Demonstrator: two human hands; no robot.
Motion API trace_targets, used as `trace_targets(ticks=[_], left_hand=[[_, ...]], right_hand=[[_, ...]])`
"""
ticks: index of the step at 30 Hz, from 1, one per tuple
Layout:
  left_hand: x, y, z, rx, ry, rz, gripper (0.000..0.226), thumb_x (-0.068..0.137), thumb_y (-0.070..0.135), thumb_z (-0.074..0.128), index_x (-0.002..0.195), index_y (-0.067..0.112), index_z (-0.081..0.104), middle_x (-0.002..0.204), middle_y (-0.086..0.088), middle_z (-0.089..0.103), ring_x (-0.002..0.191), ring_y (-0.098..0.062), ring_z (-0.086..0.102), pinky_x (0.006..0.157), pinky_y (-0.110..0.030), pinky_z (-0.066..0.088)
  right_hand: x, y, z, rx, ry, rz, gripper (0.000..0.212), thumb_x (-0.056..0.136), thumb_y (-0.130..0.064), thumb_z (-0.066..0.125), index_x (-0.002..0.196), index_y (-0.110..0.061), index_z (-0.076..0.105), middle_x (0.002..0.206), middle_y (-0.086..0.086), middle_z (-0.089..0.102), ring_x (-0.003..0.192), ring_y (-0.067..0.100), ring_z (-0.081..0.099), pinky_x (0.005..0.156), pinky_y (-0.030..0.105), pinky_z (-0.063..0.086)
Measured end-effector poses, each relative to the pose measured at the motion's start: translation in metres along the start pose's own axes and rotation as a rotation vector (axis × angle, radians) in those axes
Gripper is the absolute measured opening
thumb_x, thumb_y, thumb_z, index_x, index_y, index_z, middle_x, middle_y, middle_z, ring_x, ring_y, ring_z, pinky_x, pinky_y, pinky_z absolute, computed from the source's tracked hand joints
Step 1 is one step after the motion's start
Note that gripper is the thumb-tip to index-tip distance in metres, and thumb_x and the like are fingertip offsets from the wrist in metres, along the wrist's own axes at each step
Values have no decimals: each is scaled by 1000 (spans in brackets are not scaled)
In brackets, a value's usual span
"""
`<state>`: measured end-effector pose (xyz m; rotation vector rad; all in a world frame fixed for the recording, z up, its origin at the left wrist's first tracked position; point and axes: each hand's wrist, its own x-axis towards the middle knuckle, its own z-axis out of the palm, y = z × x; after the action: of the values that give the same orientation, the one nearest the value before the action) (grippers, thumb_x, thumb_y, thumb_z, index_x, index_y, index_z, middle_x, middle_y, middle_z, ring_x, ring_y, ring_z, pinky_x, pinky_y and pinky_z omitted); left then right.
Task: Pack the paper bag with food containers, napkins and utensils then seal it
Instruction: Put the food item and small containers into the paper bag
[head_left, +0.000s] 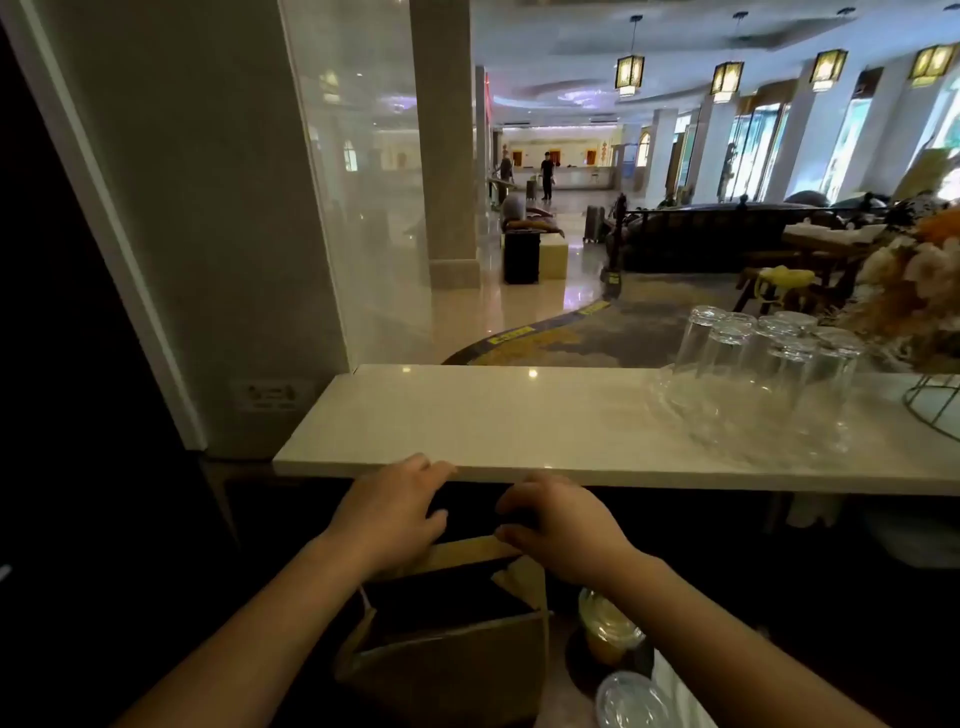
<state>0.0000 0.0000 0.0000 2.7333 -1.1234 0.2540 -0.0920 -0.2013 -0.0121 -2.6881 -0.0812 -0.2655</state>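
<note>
A brown paper bag stands open on a low dark surface below the counter, its mouth facing up. My left hand rests on the bag's far rim at the left. At the right end of that rim my right hand pinches the paper edge. Inside, the bag is dark and I cannot tell what it holds. Right of the bag sits a clear lidded food container with yellow-orange contents, and nearer me lies a clear round lid or container beside something white.
A white stone counter runs across just beyond my hands. Several upturned clear glasses stand on its right part, beside a wire stand with flowers. Beyond is a hotel lobby with distant people. A pillar and glass panel rise at left.
</note>
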Motion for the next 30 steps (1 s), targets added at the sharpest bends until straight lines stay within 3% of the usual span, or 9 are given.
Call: trace_targets(ticks=[3, 7, 11, 13, 16, 20, 22, 26, 30], left_hand=[[-10, -10, 11, -4, -159, -95, 51, 92, 49, 52, 140, 37, 41, 134, 9, 52, 118, -15, 52, 87, -33, 45], [-21, -14, 25, -32, -314, -161, 43, 90, 47, 57, 132, 35, 54, 124, 9, 61, 109, -12, 57, 84, -30, 47], [-32, -15, 35, -37, -243, -161, 12, 91, 35, 61, 103, 35, 63, 95, 12, 63, 85, -8, 57, 70, -28, 47], [-37, -15, 37, -80, -174, -177, 5, 92, 33, 58, 93, 37, 62, 87, 13, 60, 80, -5, 56, 69, -28, 48], [-42, -14, 38, -113, -73, -166, 6, 93, 32, 57, 91, 37, 58, 84, 13, 59, 79, -5, 54, 71, -31, 49], [-49, -16, 40, -131, 33, -121, 18, 94, 23, 53, 93, 36, 41, 79, 12, 54, 67, -7, 53, 57, -30, 44], [-54, -21, 43, -62, 57, -107, 26, 91, 15, 50, 87, 35, 34, 77, 10, 49, 63, -10, 49, 52, -31, 41], [-58, -30, 48, -22, 68, -134, 29, 87, 6, 53, 83, 33, 45, 80, 10, 51, 69, -11, 49, 56, -30, 42], [-54, -29, 55, -114, 70, -183, 26, 92, 26, 55, 115, 35, 58, 112, 15, 56, 103, -10, 54, 73, -28, 45]], right_hand=[[-4, 7, 15, -124, -31, 38, 32, 92, -41, 58, 122, -32, 63, 126, -10, 57, 116, 14, 52, 87, 32, 52], [-11, 12, 33, -127, -112, 66, 24, 91, -43, 57, 110, -33, 66, 116, -8, 58, 108, 16, 53, 84, 34, 53], [-23, 13, 40, -118, -79, 53, 29, 88, -52, 57, 108, -33, 64, 122, -11, 53, 112, 15, 46, 85, 31, 50], [-32, 8, 42, -168, 16, -89, 28, 89, -47, 53, 110, -33, 65, 125, -12, 53, 116, 15, 47, 88, 32, 49], [-46, -6, 46, -228, -62, -312, 35, 92, -52, 39, 111, -36, 64, 113, -14, 61, 109, 13, 51, 92, 35, 44], [-62, 1, 52, -369, -239, -253, 62, 91, -70, 14, 121, -38, 58, 111, -10, 61, 111, 19, 48, 104, 40, 19], [-74, 9, 54, -419, -259, -209, 71, 89, -73, 9, 111, -35, 63, 104, -8, 60, 105, 21, 50, 99, 43, 26], [-93, 22, 60, -465, -197, -184, 60, 86, -75, 27, 96, -34, 69, 98, -8, 59, 98, 18, 57, 86, 38, 46], [-97, 23, 67, -397, -281, -160, 31, 86, -52, 48, 105, -32, 63, 115, -5, 46, 116, 20, 43, 88, 35, 48]])
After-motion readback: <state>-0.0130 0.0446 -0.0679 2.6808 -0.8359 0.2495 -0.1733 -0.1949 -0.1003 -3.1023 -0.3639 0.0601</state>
